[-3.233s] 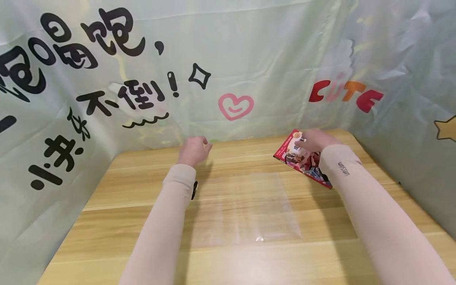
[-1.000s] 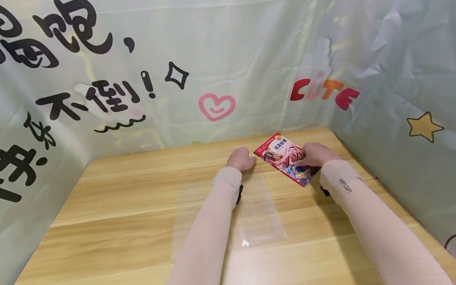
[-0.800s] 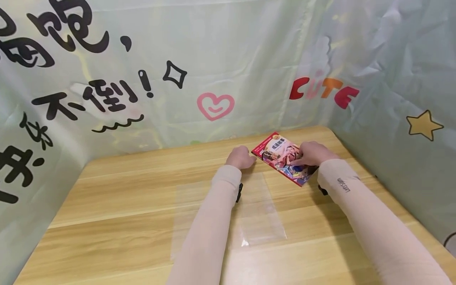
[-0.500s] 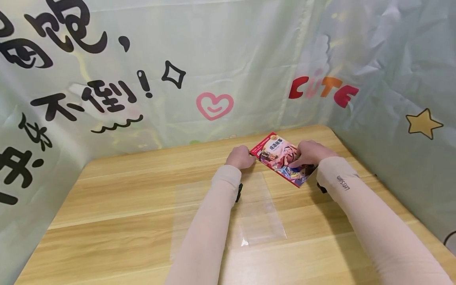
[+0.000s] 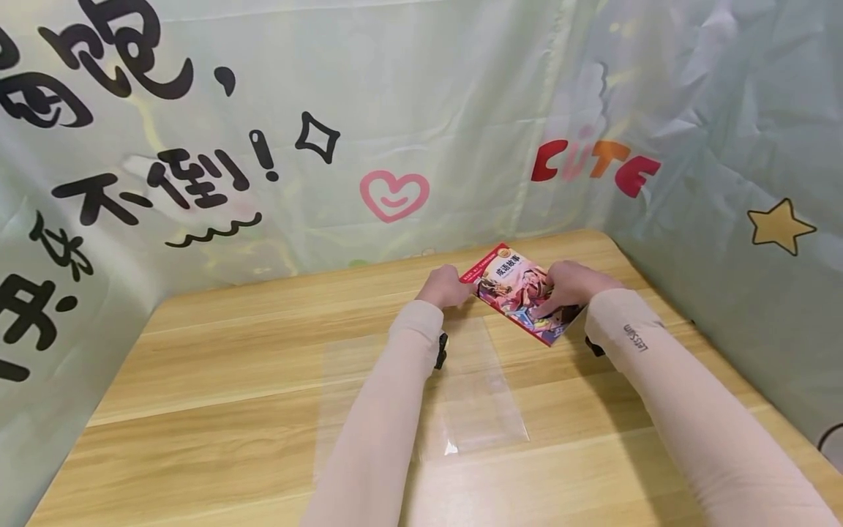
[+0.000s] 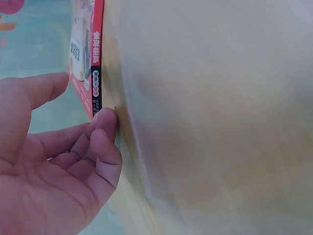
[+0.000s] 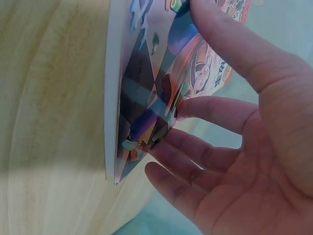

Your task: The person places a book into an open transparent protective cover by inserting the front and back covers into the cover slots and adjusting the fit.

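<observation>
A thin paperback book (image 5: pixel 512 282) with a red top band and a colourful illustrated cover lies face up at the back right of the table. My left hand (image 5: pixel 444 286) is at its left corner; the left wrist view shows the thumb beside the cover and loosely curled fingertips at the end of the black-and-red spine (image 6: pixel 96 63). My right hand (image 5: pixel 571 282) holds the book's right side, thumb on the cover. In the right wrist view its other fingers (image 7: pixel 195 152) reach the cover's far edge. A clear plastic sleeve (image 5: pixel 484 388) lies flat, partly under my left forearm.
The wooden table (image 5: pixel 217 395) runs up to a pale printed cloth (image 5: pixel 461 110) at the back and sides. Lettering, a pink heart and a yellow star (image 5: pixel 781 227) are printed on it. A dark curved outline (image 5: pixel 831 439) shows at the right edge.
My left hand has come from the left over the sleeve to the book's corner. The right hand has slid down the cover, and the book has turned and shifted slightly left. The view has panned right.
</observation>
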### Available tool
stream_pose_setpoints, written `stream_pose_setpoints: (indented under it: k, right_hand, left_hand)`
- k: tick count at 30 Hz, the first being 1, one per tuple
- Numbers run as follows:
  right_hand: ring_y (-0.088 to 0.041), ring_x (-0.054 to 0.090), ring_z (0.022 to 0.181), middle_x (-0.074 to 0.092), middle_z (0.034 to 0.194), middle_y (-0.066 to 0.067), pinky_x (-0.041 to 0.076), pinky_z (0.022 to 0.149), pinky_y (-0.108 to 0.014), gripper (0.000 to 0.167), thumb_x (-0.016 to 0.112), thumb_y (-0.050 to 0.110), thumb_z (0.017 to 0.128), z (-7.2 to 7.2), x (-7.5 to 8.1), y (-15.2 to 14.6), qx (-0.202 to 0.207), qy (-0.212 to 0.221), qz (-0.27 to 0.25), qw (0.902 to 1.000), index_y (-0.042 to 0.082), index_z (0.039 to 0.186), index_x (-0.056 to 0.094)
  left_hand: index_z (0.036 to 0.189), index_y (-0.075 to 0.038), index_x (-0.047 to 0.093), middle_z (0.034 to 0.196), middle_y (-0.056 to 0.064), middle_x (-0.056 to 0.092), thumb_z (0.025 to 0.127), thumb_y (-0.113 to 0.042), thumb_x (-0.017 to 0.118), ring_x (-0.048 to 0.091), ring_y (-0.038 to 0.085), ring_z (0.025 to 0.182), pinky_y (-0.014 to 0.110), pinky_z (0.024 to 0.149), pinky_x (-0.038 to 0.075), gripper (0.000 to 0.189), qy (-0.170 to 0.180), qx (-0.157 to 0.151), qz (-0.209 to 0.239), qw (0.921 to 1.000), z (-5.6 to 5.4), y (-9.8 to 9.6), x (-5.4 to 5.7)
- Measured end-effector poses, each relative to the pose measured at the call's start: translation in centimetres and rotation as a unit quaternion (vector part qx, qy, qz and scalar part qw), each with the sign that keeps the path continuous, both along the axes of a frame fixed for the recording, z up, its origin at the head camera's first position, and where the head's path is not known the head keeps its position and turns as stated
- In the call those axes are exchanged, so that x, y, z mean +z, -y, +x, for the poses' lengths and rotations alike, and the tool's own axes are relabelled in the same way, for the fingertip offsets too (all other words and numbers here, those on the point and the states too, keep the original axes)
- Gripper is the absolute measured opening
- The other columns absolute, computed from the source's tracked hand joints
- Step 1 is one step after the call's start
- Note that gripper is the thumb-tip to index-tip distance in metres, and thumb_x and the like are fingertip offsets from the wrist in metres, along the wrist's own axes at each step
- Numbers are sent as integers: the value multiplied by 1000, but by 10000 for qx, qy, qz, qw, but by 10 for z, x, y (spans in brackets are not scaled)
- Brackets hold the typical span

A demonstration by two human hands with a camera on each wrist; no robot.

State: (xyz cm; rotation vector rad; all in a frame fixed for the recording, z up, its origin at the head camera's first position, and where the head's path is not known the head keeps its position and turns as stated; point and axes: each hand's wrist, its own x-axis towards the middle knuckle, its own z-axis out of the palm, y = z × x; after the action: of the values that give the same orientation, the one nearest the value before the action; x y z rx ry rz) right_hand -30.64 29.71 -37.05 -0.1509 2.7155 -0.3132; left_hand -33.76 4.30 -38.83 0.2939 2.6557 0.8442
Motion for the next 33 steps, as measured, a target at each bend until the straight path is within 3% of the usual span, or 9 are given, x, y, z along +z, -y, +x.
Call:
stream_pose_setpoints:
  k: [5, 11, 13, 15, 17, 20, 25, 28, 33]
  right_hand:
    - [-19, 54, 75, 59, 77, -3, 42, 73, -32, 45, 89, 46, 88, 0, 0, 0, 95, -38, -53, 9999, 6, 85, 69]
    - [-18, 50, 71, 52, 73, -2, 39, 68, -31, 49, 89, 47, 87, 1, -1, -1, 103, -157, -141, 9997, 6, 82, 62]
    - [-20, 51, 75, 54, 77, -5, 41, 71, -33, 53, 89, 49, 87, 1, -1, -2, 124, -249, -184, 9994, 3, 87, 63]
    - [-25, 57, 83, 63, 88, -12, 48, 78, -38, 62, 89, 50, 86, 1, -3, -5, 162, -351, -198, 9991, -5, 102, 66]
    - [-34, 63, 98, 69, 106, -25, 55, 90, -47, 80, 90, 50, 85, 2, -5, -8, 167, -414, -240, 9987, -15, 122, 63]
    - [-48, 61, 123, 62, 134, -39, 51, 110, -62, 105, 91, 50, 85, 4, -8, -13, 97, -438, -293, 9986, -22, 145, 45]
    - [-57, 52, 136, 52, 144, -45, 44, 117, -67, 114, 92, 48, 84, 7, -8, -14, 50, -468, -485, 9977, -22, 152, 34]
    - [-59, 50, 137, 50, 146, -46, 43, 117, -68, 115, 92, 48, 84, 8, -8, -14, 95, -484, -513, 9975, -22, 154, 32]
    - [-60, 46, 141, 47, 149, -47, 41, 119, -69, 118, 89, 50, 86, 9, -8, -16, 131, -500, -588, 9969, -22, 157, 27]
  left_hand:
    - [105, -5, 63, 78, 4, 55, 107, -38, 64, 46, 14, 56, 29, 57, 40, 33, 161, 123, 123, 9997, -4, 1, -2]
    - [72, -14, 54, 60, -1, 47, 108, -38, 64, 41, 13, 50, 29, 51, 36, 45, 299, 465, 547, 9970, -10, -2, -7]
    - [65, -15, 49, 57, -1, 44, 108, -36, 64, 38, 13, 48, 29, 49, 35, 51, 310, 620, 771, 9946, -12, -4, -7]
    - [63, -13, 53, 56, 0, 48, 108, -34, 65, 39, 13, 48, 28, 49, 35, 52, 382, 786, 1072, 9904, -12, -7, -7]
    - [65, -9, 60, 57, 1, 54, 108, -31, 67, 41, 14, 49, 28, 49, 36, 48, 471, 940, 1426, 9842, -12, -9, -7]
    - [72, -6, 69, 59, 1, 62, 107, -25, 69, 46, 13, 49, 27, 50, 38, 40, 627, 1164, 1991, 9710, -10, -16, -8]
    - [81, -2, 70, 55, 1, 60, 106, -17, 69, 48, 12, 48, 29, 53, 38, 30, 760, 1527, 2855, 9431, -7, -24, -9]
    - [102, 1, 68, 60, 0, 61, 108, -18, 66, 54, 10, 51, 26, 55, 43, 20, 878, 1630, 3154, 9307, -4, -29, -9]
    - [135, 5, 58, 80, 7, 67, 112, -19, 57, 62, 9, 56, 21, 55, 49, 33, 1122, 1705, 3503, 9141, 3, -33, -5]
